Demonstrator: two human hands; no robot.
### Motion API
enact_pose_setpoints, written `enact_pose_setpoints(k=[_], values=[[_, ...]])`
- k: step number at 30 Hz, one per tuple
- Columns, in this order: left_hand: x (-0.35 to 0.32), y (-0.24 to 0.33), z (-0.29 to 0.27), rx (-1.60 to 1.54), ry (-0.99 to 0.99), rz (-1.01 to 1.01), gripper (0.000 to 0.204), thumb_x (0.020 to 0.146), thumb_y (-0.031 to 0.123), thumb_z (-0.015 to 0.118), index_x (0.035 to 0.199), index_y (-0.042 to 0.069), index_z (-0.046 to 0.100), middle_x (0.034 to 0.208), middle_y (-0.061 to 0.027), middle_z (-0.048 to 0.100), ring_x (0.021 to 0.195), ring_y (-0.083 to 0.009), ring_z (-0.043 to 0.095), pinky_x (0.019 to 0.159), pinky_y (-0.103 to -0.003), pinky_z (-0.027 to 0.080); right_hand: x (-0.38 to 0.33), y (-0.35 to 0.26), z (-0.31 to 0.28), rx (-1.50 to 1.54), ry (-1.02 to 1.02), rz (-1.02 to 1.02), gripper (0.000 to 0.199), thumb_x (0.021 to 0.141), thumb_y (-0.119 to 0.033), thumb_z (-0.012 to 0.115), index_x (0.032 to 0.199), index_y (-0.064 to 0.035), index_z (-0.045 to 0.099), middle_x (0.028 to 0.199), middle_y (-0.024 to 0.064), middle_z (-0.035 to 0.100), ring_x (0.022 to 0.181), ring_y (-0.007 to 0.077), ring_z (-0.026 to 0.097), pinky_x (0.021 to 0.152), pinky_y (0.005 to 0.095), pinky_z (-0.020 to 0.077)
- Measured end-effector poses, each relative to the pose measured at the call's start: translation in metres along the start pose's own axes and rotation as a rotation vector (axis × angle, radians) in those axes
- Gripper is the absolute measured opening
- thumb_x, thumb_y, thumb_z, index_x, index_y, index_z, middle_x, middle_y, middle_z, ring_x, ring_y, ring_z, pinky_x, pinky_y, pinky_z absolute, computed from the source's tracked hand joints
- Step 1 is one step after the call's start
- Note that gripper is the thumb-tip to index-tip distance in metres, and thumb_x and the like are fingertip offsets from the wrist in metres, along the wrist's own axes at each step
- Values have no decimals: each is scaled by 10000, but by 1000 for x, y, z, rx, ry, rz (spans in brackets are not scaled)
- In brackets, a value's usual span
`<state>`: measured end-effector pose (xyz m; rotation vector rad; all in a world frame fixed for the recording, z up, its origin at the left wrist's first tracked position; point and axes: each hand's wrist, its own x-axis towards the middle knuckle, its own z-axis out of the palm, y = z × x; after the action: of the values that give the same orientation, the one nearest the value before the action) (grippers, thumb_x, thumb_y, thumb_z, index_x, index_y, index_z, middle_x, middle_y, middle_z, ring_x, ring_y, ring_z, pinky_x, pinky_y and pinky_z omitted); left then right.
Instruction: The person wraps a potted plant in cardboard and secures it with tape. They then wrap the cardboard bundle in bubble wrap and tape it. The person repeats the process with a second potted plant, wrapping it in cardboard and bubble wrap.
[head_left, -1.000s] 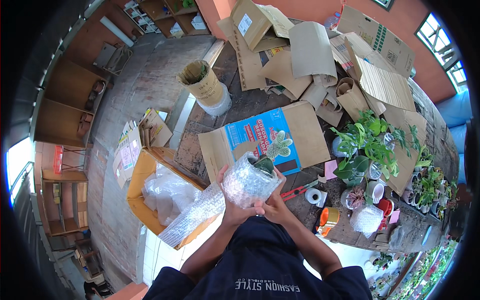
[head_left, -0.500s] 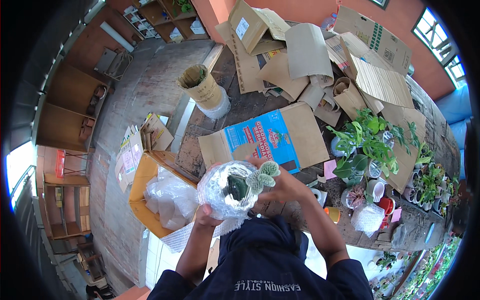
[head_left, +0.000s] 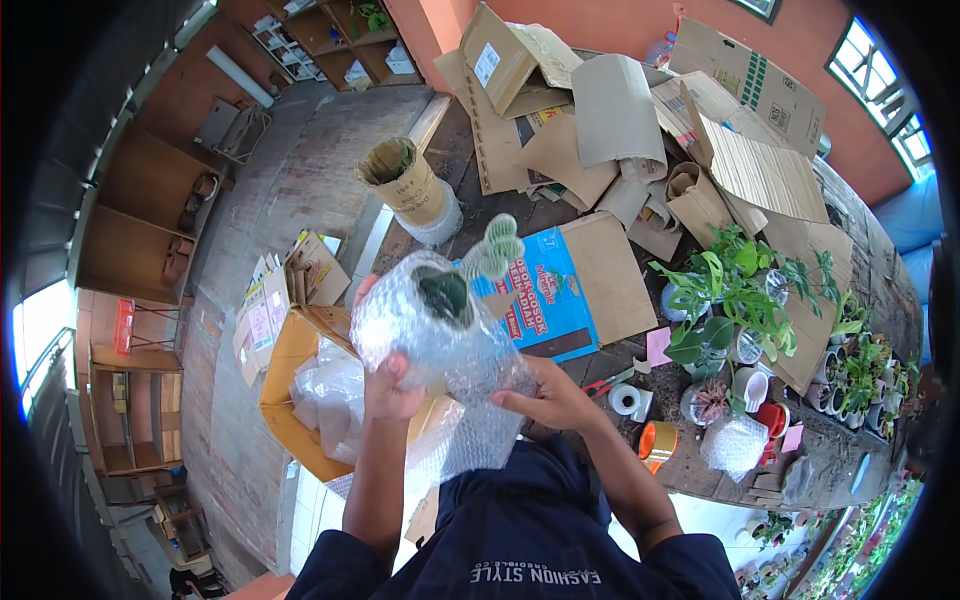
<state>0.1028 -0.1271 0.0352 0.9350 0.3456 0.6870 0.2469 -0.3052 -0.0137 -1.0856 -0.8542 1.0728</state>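
My left hand (head_left: 392, 388) is wrapped round a potted cactus bundled in clear bubble wrap (head_left: 400, 335), held tilted in front of me. The cactus (head_left: 492, 250) sticks out past the top of the wrap with pale, spotted round pads, and a dark green part shows in the wrap's opening. The pot itself is hidden. With my right hand (head_left: 545, 397) I grip the loose end of the bubble wrap, which hangs down between my hands. Beneath the bundle lies a flattened cardboard piece with a blue printed panel (head_left: 545, 300).
An orange-brown box (head_left: 285, 400) with plastic wrap in it stands at left. Beyond it is a cardboard-wrapped plant (head_left: 410, 195). Cardboard sheets (head_left: 620, 110) pile up at the back. Right lie scissors (head_left: 610, 382), a white roll (head_left: 625, 400), an orange tape roll (head_left: 657, 440) and several plants (head_left: 730, 280).
The bundle has moved up and left and tilted. My right hand has come away from its side and pulled out a loose flap of bubble wrap. Scissors and tape are now uncovered.
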Motion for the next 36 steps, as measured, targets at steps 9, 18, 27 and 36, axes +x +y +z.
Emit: enact_pose_setpoints(k=[9,18,27,36], values=[[50,-31,26,159,251,170,945,731,153,850,1469,136,260,1345,-104,453,1242,-258,472,1059,-426,418,-35,-36,-1,-131,64,98,204,887,-191,747,925,-16,649,703,-44,540,640,24,441,547,241,363],[88,-17,-3,510,234,347,933,708,86,864,1421,115,263,1284,-127,439,1176,-233,491,1009,-385,440,-89,-104,5,255,444,-91,206,823,21,733,887,-23,542,736,35,558,741,111,592,618,253,441],[48,-77,-36,569,-34,117,832,721,21,832,1377,96,325,1221,-86,482,1113,-204,535,952,-361,477,-70,-151,-7,428,108,-205,207,914,-9,630,1076,112,672,999,248,705,845,314,730,767,368,580],[-36,-123,-60,287,-238,-422,926,743,86,806,1506,95,281,1393,-64,462,1281,-188,457,1052,-373,400,34,-172,-34,550,110,-151,550,952,-36,535,1460,62,349,1433,192,492,1270,227,546,1018,365,479]])
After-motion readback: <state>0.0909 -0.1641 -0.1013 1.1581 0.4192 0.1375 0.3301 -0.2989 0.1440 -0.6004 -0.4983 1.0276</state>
